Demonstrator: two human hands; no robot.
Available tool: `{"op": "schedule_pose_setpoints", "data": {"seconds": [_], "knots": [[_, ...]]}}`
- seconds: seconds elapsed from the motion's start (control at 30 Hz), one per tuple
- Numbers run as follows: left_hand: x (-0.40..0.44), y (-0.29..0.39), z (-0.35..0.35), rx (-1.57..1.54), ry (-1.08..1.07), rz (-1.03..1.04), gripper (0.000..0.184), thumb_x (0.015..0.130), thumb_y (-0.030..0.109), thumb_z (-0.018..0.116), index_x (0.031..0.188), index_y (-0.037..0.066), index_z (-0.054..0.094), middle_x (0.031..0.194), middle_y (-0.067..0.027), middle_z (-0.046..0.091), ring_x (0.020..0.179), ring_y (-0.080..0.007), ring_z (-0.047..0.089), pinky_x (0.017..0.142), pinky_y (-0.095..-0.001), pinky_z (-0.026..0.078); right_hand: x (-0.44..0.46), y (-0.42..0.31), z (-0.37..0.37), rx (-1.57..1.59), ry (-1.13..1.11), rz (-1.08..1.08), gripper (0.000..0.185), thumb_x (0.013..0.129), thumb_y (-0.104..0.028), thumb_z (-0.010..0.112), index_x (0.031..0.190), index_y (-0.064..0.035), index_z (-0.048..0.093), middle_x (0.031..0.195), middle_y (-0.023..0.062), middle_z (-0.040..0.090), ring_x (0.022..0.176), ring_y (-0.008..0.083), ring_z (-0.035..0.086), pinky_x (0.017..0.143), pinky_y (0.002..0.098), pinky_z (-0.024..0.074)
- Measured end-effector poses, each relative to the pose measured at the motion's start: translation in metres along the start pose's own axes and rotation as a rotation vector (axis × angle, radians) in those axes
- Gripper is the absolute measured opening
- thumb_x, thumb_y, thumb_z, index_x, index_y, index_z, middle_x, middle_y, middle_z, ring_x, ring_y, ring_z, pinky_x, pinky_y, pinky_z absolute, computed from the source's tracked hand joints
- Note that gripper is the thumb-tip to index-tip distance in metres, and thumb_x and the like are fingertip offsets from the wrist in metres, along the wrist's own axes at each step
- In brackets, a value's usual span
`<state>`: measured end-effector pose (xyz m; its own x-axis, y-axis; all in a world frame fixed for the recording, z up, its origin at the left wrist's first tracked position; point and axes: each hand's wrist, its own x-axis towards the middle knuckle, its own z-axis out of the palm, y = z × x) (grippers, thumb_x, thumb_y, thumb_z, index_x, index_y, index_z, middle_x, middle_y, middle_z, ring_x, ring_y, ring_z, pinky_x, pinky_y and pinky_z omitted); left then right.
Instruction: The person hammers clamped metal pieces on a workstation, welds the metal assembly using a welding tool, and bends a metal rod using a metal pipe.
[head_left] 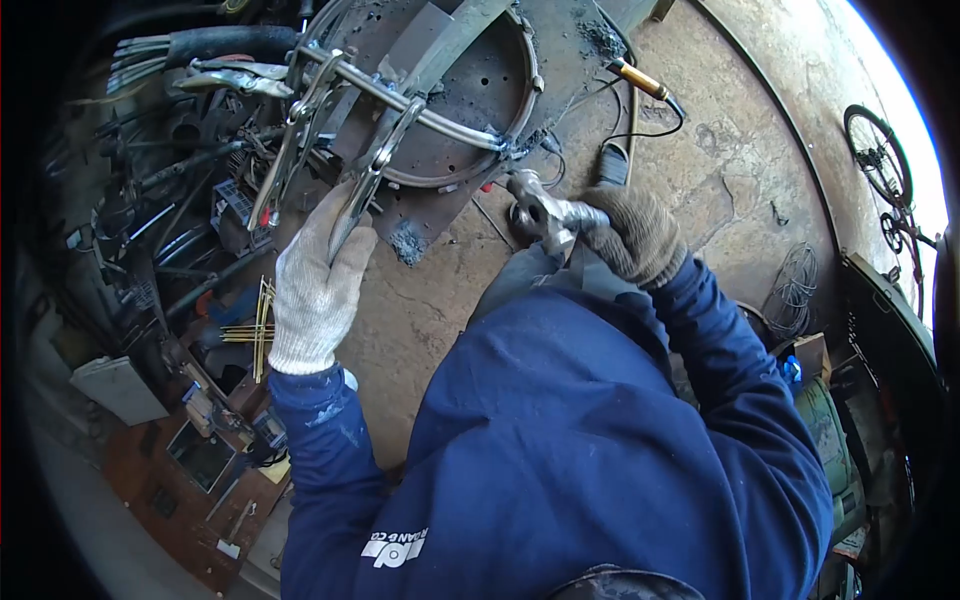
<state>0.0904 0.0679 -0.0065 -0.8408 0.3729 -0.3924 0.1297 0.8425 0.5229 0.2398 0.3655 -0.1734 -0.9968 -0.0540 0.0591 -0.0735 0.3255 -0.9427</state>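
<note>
My left hand point(318, 285), in a white knit glove, is closed around the handles of metal locking pliers point(378, 160). Their jaws meet a bent metal rod point(425, 118) that lies across a round metal ring point(530, 80) on the work table. A second pair of locking pliers point(297, 130) sits on the rod farther left. In a grey-brown glove, my right hand point(640, 235) grips a silver metal hammer point(540, 210) near my lap, below the table edge. Part of its handle is hidden by the glove.
The metal table point(485, 85) bears a flat bar point(435, 55) and dark grit. An orange-handled tool with a cable point(640, 80) lies at the right. Metal scrap point(190, 180) crowds the left. A wire coil point(795, 285) and a bicycle point(880, 155) are on the right.
</note>
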Motion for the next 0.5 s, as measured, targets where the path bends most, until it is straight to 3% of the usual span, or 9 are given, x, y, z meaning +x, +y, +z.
{"op": "schedule_pose_setpoints", "data": {"seconds": [0.07, 0.1, 0.17, 0.23, 0.37, 0.47, 0.5], "knots": [[-0.001, 0.002, -0.004, 0.008, -0.034, -0.027, 0.056, 0.097, 0.025, 0.062, 0.144, -0.001, 0.049, 0.111, -0.0088, 0.066, 0.082, -0.0128, 0.064, 0.071, -0.0279, 0.054, -0.016, 0.007, 0.006, 0.107, -0.07, 0.163, 0.043, 0.092, -0.044, 0.062, 0.108, -0.0048, 0.068, 0.085, 0.0171, 0.07, 0.082, 0.036, 0.069, 0.074, 0.0419, 0.0532], [-0.001, 0.006, -0.007, -0.002, -0.068, -0.068, 0.055, 0.096, 0.022, 0.061, 0.144, -0.002, 0.048, 0.116, -0.009, 0.066, 0.09, -0.0135, 0.065, 0.08, -0.0286, 0.054, -0.024, 0.013, 0.008, 0.125, -0.075, 0.164, 0.043, 0.092, -0.044, 0.062, 0.108, -0.0048, 0.068, 0.085, 0.0171, 0.07, 0.082, 0.036, 0.069, 0.074, 0.0419, 0.0532], [0.003, 0.005, -0.008, -0.032, -0.085, -0.097, 0.054, 0.096, 0.02, 0.061, 0.144, -0.001, 0.048, 0.117, -0.0088, 0.065, 0.095, -0.014, 0.065, 0.084, -0.0291, 0.053, -0.037, 0.026, 0.011, -0.013, -0.067, 0.191, 0.042, 0.092, -0.043, 0.061, 0.109, -0.0053, 0.068, 0.089, 0.0175, 0.07, 0.084, 0.0366, 0.069, 0.076, 0.0422, 0.0533], [0.006, 0.015, -0.01, -0.085, -0.128, -0.158, 0.053, 0.095, 0.015, 0.062, 0.144, -0.001, 0.049, 0.119, -0.0079, 0.065, 0.105, -0.0148, 0.063, 0.092, -0.0303, 0.051, -0.041, 0.032, 0.009, 0.104, -0.122, 0.268, 0.042, 0.091, -0.042, 0.061, 0.11, -0.0055, 0.069, 0.09, 0.0176, 0.07, 0.085, 0.0368, 0.069, 0.076, 0.0425, 0.0533], [0.022, 0.04, -0.007, 0.035, -0.133, -0.204, 0.051, 0.094, 0.016, 0.065, 0.14, -0.002, 0.052, 0.116, -0.007, 0.066, 0.102, -0.015, 0.064, 0.089, -0.0313, 0.051, -0.045, 0.054, 0.006, 0.219, -0.215, 0.32, 0.045, 0.09, -0.042, 0.063, 0.115, -0.004, 0.068, 0.091, 0.0175, 0.07, 0.086, 0.0371, 0.069, 0.077, 0.0429, 0.0534], [0.039, 0.078, 0.005, 0.357, -0.054, -0.351, 0.036, 0.085, 0.017, 0.073, 0.115, -0.002, 0.067, 0.096, -0.0109, 0.071, 0.083, -0.017, 0.066, 0.077, -0.0331, 0.052, -0.038, 0.063, -0.004, 0.281, -0.295, 0.348, 0.049, 0.09, -0.043, 0.064, 0.117, -0.0016, 0.067, 0.092, 0.0175, 0.071, 0.088, 0.0373, 0.07, 0.079, 0.0429, 0.054], [0.041, 0.084, 0.012, 0.371, 0.052, -0.275, 0.034, 0.08, 0.018, 0.078, 0.106, -0.002, 0.07, 0.09, -0.0144, 0.071, 0.077, -0.0223, 0.068, 0.073, -0.0354, 0.053, -0.036, 0.065, -0.007, 0.299, -0.316, 0.365, 0.05, 0.09, -0.043, 0.064, 0.117, -0.0016, 0.067, 0.093, 0.0177, 0.071, 0.089, 0.0374, 0.07, 0.08, 0.043, 0.054]]}}
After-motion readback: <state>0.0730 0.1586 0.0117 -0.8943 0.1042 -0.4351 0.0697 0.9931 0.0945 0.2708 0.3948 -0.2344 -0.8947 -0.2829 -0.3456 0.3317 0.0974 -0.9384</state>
